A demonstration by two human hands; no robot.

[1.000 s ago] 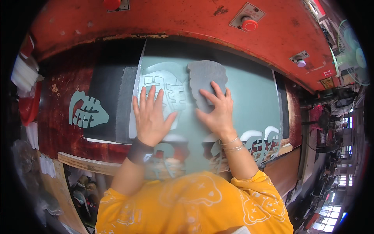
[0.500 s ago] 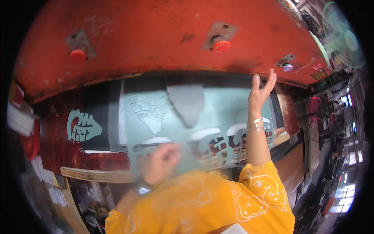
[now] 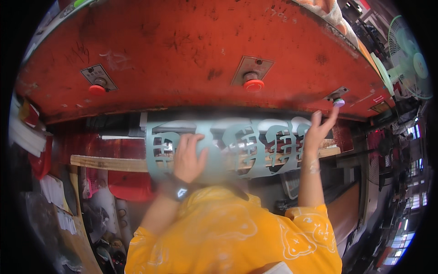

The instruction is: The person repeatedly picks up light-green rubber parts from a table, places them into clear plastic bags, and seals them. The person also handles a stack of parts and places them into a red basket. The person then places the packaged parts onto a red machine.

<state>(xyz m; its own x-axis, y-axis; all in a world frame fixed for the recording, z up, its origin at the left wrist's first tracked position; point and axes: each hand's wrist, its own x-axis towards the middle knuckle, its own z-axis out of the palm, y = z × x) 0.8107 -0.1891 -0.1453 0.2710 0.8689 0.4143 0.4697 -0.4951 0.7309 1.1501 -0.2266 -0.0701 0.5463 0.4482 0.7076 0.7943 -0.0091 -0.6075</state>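
A pale green sheet [image 3: 218,157] with shoe-upper-shaped holes cut through it hangs over the wooden front edge of a work surface. My left hand [image 3: 188,160] lies on its left part, fingers stretched out and nothing gripped. Raised at the right, my right hand [image 3: 319,132] has its fingers apart. Its pointing fingertip is at a small pale purple push button [image 3: 338,102] on the red machine front [image 3: 173,55]; whether it presses cannot be told. The sheet's far part is hidden beneath the machine front.
Two red mushroom buttons [image 3: 253,85] sit on the machine front, left and middle. A wooden rail [image 3: 109,163] runs along the near edge. A red stool-like seat [image 3: 130,185] stands below it. A green fan [image 3: 417,66] is at the far right.
My right hand has reached the pale purple button. My left hand, blurred before, now lies flat on the sheet. The grey piece on the sheet and the green cut-out at left have gone from view.
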